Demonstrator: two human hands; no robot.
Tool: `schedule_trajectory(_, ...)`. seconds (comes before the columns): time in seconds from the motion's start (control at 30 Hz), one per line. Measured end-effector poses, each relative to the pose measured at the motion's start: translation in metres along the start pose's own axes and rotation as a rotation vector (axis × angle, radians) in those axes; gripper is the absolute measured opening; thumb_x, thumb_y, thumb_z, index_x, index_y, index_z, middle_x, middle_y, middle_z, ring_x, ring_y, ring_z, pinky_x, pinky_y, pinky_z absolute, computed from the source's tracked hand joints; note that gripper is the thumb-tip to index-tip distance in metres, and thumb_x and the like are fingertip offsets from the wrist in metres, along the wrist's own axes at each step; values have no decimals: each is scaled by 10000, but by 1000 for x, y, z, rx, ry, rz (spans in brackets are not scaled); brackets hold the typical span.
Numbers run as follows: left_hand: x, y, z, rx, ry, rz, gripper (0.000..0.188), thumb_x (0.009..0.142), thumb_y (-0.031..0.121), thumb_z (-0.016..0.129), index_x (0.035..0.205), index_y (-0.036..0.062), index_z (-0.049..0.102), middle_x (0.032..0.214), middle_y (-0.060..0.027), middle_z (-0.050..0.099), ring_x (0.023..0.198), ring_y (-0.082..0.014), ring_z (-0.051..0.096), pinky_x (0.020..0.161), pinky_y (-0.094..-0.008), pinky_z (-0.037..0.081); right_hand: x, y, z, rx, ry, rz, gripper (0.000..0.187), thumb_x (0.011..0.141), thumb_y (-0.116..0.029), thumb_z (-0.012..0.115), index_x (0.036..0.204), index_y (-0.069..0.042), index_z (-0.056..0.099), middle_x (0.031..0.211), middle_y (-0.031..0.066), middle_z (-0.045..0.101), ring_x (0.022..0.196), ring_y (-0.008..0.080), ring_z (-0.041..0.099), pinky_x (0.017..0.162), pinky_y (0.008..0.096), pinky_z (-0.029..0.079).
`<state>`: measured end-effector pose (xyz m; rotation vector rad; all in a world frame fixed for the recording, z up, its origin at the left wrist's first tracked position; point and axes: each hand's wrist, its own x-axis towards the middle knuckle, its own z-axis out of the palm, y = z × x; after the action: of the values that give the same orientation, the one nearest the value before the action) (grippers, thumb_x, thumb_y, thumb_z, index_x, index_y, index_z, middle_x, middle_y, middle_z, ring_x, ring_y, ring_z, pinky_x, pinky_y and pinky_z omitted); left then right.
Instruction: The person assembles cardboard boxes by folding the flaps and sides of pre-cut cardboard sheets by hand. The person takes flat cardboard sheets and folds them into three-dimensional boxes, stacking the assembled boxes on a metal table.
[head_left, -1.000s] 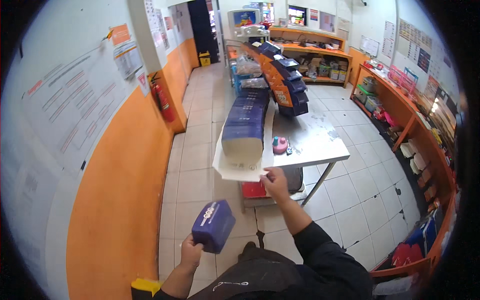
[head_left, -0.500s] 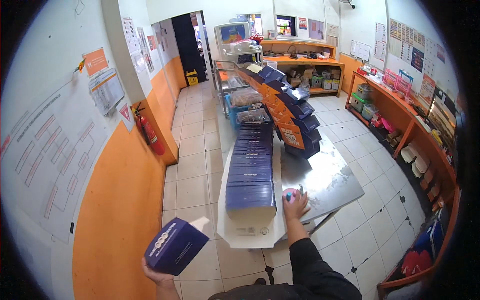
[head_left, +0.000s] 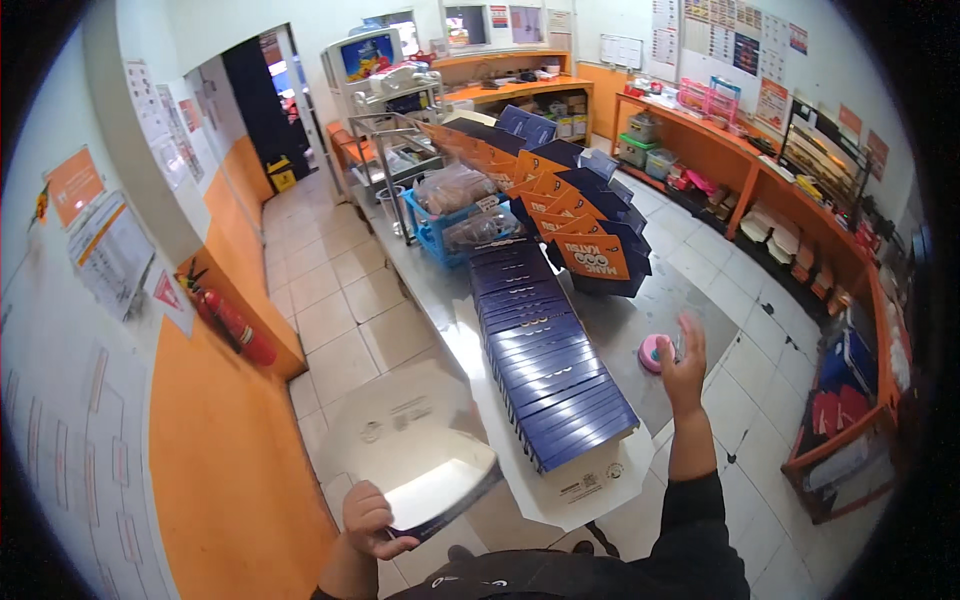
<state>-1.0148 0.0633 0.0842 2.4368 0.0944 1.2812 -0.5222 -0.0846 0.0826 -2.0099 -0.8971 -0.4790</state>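
Note:
In my left hand (head_left: 372, 520) is an unfolded cardboard food box (head_left: 400, 440), gripped at its near edge. Its pale inside faces up, and a strip of dark blue outside shows along the bottom. My right hand (head_left: 684, 368) is raised with fingers apart, just beside a small pink round object (head_left: 655, 353) with a teal knob on top. Between my hands, a long row of flat dark blue box blanks (head_left: 550, 360) lies tightly packed on a pale cardboard sheet (head_left: 590, 497). Behind it, several folded blue-and-orange boxes (head_left: 600, 256) stand nested in a leaning stack.
A steel table (head_left: 425, 295) carries all this. Beyond the row, a blue basket (head_left: 430, 232) holds plastic-wrapped packs, beside a metal rack (head_left: 395, 165). On the left wall hangs a red fire extinguisher (head_left: 235, 325). An orange shelf unit (head_left: 745, 205) runs along the right wall.
The box in my left hand went from folded, blue side showing, to spread with its pale inside up. My right hand lifted off the pink object. The view turned right.

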Motion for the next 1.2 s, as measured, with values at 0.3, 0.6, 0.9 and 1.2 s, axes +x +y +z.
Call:
schedule_trajectory(0.3,151,-31,3,-570,-671,707,415,781,355,695,626,108,400,637,-36,419,588,-227,478,528,-313,347,-61,-203,-33,134,-285,-453,695,708,-343,780,1260,-36,489,1138,168,599,1069,309,573,933,393,425)
schedule_trajectory(0.6,293,-109,104,-424,127,511,436,812,439,627,1019,56,623,1130,-157,539,1000,-322,527,872,-434,411,-123,-43,-78,694,242,686,287,874,-97,585,1131,28,561,1016,96,635,863,184,615,765,300,500)
schedule_trajectory(0.9,314,-414,268,643,-307,-97,737,778,617,561,1199,13,543,1283,-247,479,1242,-402,398,999,-518,318,-316,-13,-121,1095,828,1128,409,872,-56,565,1268,-48,461,1186,86,560,1032,248,568,894,378,476)
schedule_trajectory(1.2,291,-440,278,339,-698,-355,833,824,673,441,1297,-12,444,1257,-300,476,1138,-443,489,951,-487,390,-359,-66,-51,656,690,1382,374,795,71,592,1162,45,524,1069,129,627,929,235,617,839,349,491)
